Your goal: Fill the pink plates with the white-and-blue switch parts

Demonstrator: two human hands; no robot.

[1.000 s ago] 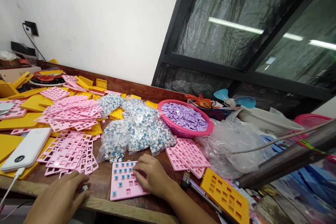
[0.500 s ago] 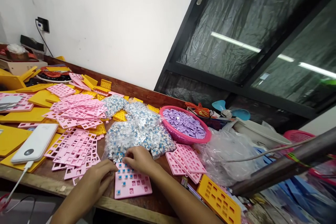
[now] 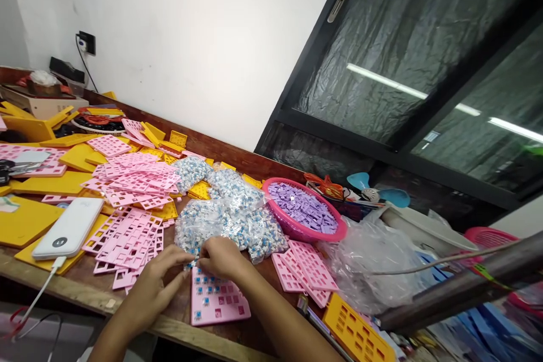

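Observation:
A pink plate with square holes [image 3: 223, 312] lies at the table's front edge. Small blue-and-white key switches [image 3: 197, 315] sit in several of its holes, mostly to the left and top. My right hand [image 3: 224, 257] is over the plate's top edge, its fingers pinched together; whatever is between the fingertips is hidden. Just left of it, my left hand [image 3: 159, 277] has its thumb and forefinger apart, the forefinger reaching close to the right fingertips. Clear plastic bags full of such switches [image 3: 229, 218] lie right behind both hands.
Pink hole plates [image 3: 131, 237] are piled at left, near a white power bank [image 3: 68, 229] with a cable. A pink basket [image 3: 341, 230] of purple pieces stands at right. A yellow plate [image 3: 358, 331] and a dark pole [image 3: 458, 283] are at the right.
The view has shifted slightly, so the scene sits farther right. My left hand has drawn off the plate's left corner, its fingers now more spread and nearer the right fingertips by the switches.

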